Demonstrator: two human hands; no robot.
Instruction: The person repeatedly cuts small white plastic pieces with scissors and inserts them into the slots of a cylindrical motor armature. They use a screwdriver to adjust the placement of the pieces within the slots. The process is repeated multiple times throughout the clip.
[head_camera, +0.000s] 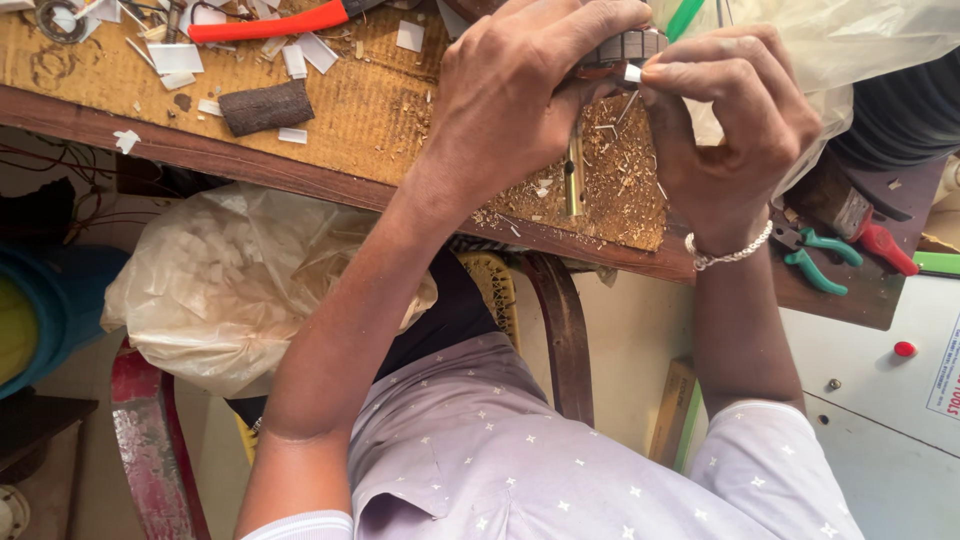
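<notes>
Two bare hands work close together at the far edge of a wooden workbench (360, 110), seen from a head camera looking down over a pale star-patterned shirt (520, 460). At the far left lies a blue tub (50, 300), then a crumpled plastic bag (240, 280) under the bench edge. On the bench top sit red-handled pliers (275, 24), scattered white chips (175, 57) and a short dark cylindrical block (266, 107), all well apart from the hands.

The left hand (520, 100) is closed over a dark ridged workpiece (625, 46), of which only a short segment shows between the two hands; its long axis appears to run left to right. A thin rod (574, 180) hangs below this hand over a patch of sawdust (600, 190).

The right hand (730, 120), with a metal bracelet (728, 253) at the wrist, pinches a small white chip (632, 72) between thumb and fingertips, narrow grip, pressed just beside the workpiece on its right side. The right hand is the nearer to the visible end.

Room is tight: a clear plastic sheet (850, 50) crowds the right, and green-handled pliers (820, 258) and a red-handled tool (880, 245) lie near the bench's right edge. Open bench shows only to the left.
</notes>
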